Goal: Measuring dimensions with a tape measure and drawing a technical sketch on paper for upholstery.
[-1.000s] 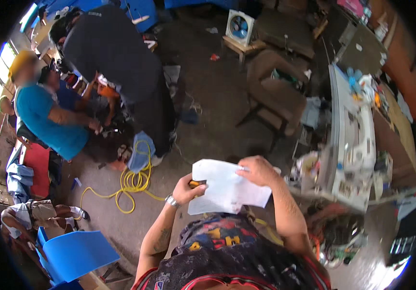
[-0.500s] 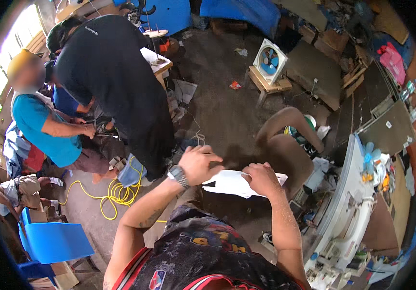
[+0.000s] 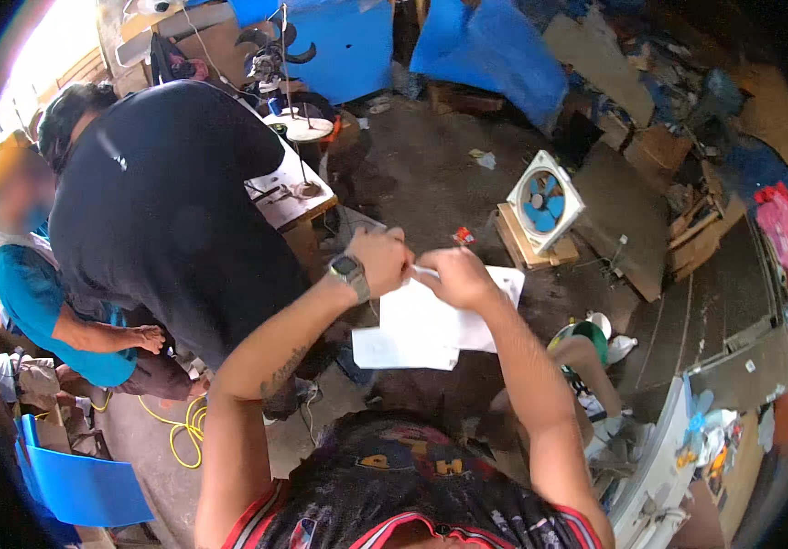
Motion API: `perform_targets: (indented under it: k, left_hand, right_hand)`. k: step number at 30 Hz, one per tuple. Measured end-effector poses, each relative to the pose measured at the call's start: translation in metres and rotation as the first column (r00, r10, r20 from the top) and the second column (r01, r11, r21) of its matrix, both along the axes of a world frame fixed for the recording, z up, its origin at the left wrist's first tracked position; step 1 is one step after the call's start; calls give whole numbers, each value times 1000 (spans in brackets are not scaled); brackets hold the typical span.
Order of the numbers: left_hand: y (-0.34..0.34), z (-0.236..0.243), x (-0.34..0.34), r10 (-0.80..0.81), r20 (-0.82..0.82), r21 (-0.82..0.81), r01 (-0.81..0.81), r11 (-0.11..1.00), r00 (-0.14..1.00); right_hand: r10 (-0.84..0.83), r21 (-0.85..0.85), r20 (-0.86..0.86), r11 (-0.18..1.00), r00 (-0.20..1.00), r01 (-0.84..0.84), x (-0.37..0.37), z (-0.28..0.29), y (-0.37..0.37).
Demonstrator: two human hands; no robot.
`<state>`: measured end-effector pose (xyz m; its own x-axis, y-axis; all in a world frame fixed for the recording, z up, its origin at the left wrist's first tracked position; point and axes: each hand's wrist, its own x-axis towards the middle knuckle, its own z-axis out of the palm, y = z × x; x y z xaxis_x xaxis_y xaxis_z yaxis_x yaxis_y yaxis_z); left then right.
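Observation:
A white sheet [image 3: 420,318], paper or cloth I cannot tell, hangs in front of me with its several corners and flaps spread below my hands. My left hand [image 3: 381,260], with a watch on the wrist, is closed at the sheet's top edge. Close beside it, my right hand [image 3: 456,276] grips the same edge, fingers folded over and a narrow strip showing between the two hands. The fingertips are partly hidden behind the knuckles.
A fan [image 3: 543,203] sits on a low wooden stool ahead to the right. One person in black [image 3: 161,210] bends over at the left, near another in a teal shirt [image 3: 32,288]. Yellow cable [image 3: 179,430] loops on the floor. A white-topped table [image 3: 284,206] stands beyond.
Both hands have risen and moved farther out with the white sheet, coming together at its top edge. My left hand, loose and blurred before, now grips it. The view has shifted too.

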<state>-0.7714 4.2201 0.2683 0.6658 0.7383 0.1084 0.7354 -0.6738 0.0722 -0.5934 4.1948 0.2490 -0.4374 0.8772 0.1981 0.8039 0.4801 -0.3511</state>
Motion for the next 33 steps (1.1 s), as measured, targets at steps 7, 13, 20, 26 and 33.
perform_targets:
  k: [7, 13, 20, 26, 33]
  left_hand:
    - [169, 42, -51, 319, 43, 138, -322, 937, 947]
    - [306, 9, -94, 469, 322, -89, -467, 880, 822]
    - [373, 31, -136, 663, 183, 10, -676, 737, 726]
    - [383, 60, -137, 828, -119, 19, -832, 554, 548]
    - [398, 54, -146, 805, -187, -120, -827, 550, 562]
  right_hand:
    - [210, -138, -136, 964, 968, -229, -41, 45, 212]
    - [427, -96, -127, 893, 895, -440, -85, 38, 362]
    - [605, -88, -298, 753, 738, -653, -138, 29, 469]
    - [599, -62, -358, 751, 717, -658, -184, 7, 512]
    - [586, -139, -402, 720, 703, -680, -187, 13, 523]
